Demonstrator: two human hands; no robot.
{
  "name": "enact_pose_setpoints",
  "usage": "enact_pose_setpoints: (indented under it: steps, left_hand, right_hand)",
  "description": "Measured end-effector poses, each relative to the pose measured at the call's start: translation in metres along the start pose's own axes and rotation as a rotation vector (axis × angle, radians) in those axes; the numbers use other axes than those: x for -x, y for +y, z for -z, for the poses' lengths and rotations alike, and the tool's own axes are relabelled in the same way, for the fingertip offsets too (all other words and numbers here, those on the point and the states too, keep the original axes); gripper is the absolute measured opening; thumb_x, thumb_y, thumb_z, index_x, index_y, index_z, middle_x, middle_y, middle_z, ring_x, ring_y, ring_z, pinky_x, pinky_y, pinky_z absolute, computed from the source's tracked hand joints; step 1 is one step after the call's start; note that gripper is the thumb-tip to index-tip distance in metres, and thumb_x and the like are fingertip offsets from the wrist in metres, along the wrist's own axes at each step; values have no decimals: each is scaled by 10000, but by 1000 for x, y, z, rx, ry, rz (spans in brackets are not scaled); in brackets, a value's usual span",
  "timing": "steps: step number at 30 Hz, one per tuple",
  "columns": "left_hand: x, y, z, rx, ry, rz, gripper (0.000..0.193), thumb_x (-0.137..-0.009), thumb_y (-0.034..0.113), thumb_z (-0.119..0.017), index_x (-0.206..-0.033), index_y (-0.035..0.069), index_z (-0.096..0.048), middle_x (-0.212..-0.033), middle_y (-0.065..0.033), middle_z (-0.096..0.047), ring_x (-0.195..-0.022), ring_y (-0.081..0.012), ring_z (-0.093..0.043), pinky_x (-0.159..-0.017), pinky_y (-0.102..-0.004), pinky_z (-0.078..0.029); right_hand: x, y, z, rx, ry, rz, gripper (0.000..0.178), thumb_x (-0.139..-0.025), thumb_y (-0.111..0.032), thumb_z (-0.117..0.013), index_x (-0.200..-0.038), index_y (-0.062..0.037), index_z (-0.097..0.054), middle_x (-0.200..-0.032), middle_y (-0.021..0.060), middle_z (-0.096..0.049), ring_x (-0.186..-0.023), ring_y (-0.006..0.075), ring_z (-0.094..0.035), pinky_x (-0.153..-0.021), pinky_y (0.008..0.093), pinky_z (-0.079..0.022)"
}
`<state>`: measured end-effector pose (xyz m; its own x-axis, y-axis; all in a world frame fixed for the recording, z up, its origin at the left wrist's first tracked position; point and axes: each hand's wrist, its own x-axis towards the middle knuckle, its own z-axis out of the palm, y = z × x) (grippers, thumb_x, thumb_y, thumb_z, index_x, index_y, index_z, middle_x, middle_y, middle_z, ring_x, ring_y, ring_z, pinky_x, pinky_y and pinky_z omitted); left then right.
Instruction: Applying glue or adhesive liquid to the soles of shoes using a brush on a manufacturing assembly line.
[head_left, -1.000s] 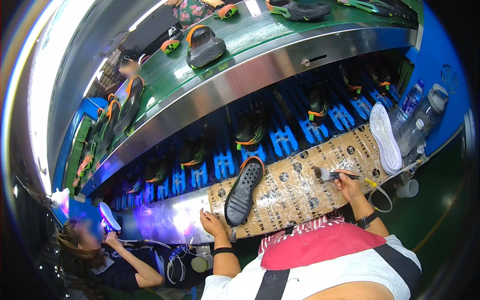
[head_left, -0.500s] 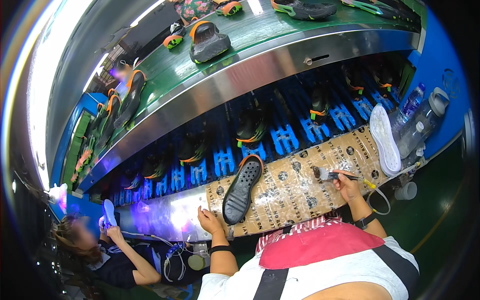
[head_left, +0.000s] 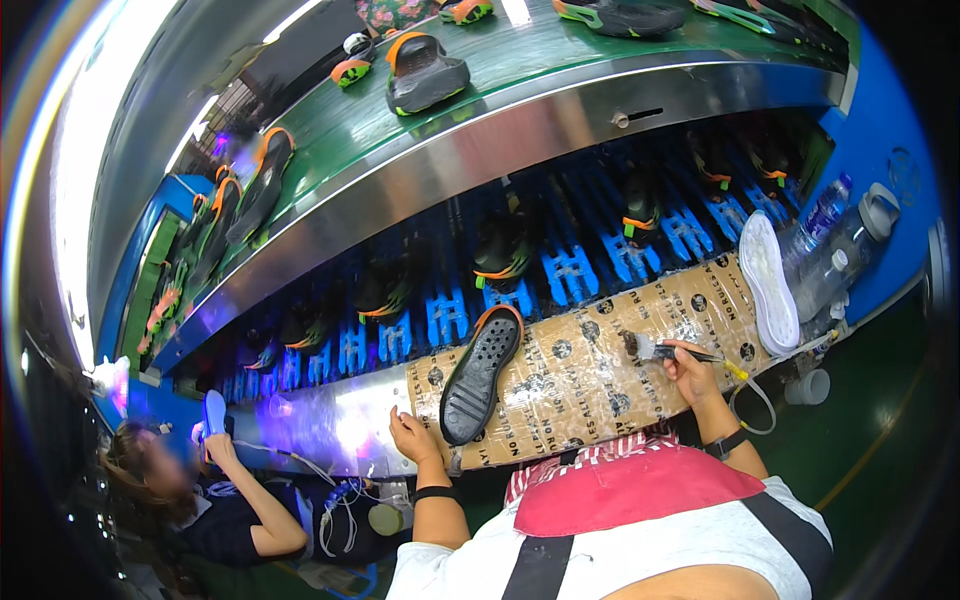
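My right hand (head_left: pixel 690 374) is closed round the handle of a brush (head_left: pixel 662 351), its bristles pointing left over the taped cardboard sheet (head_left: pixel 590 400). A yellow fitting and a thin clear tube run from the brush's back end. My left hand (head_left: pixel 412 438) is held at the cardboard's left end with its fingers apart and nothing in them. Between the hands, nearer the left one, a black shoe sole (head_left: pixel 474 395) with a holed, orange-rimmed end lies on the cardboard, its inner side up. A white sole (head_left: pixel 766 285) lies at the sheet's right end.
Black shoes ride on blue racks (head_left: pixel 447 318) behind the cardboard. More shoes stand on a green conveyor belt (head_left: pixel 540 60) above. Plastic bottles (head_left: pixel 825 220) are at the right. At left, a co-worker's hand (head_left: pixel 218 450) holds a sole (head_left: pixel 215 412) beside a metal bench (head_left: pixel 310 430).
The whole view has shifted slightly. My hands, the brush and the black sole keep nearly the same places. The co-worker's sole has turned more upright.
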<state>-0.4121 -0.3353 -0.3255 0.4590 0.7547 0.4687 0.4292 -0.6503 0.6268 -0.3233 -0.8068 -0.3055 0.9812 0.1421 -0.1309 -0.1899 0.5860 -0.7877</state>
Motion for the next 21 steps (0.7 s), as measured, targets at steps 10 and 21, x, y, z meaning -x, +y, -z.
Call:
enact_pose_setpoints:
  steps: [10,21]
  left_hand:
    - [0,-11,-6,-1,30,-34,292,-843,171,-438,-1079,38,-546,-903,-177,-564,-802,-341,-539,-715,-394,-431]
    - [-1,-7,-5,9,33,-18,272,-836,160,-461,-1063,41,-551,-879,-164,-564,-787,-334,-539,-697,-395,-436]
  right_hand:
    - [-2,8,8,-60,-7,22,339,-813,-145,-578,-1067,71,-516,-710,100,-568,-577,134,-495,-511,229,-385]
    - [-4,9,12,-18,-20,31,374,-820,-179,-586,-1089,64,-497,-715,96,-568,-569,126,-480,-498,237,-361]
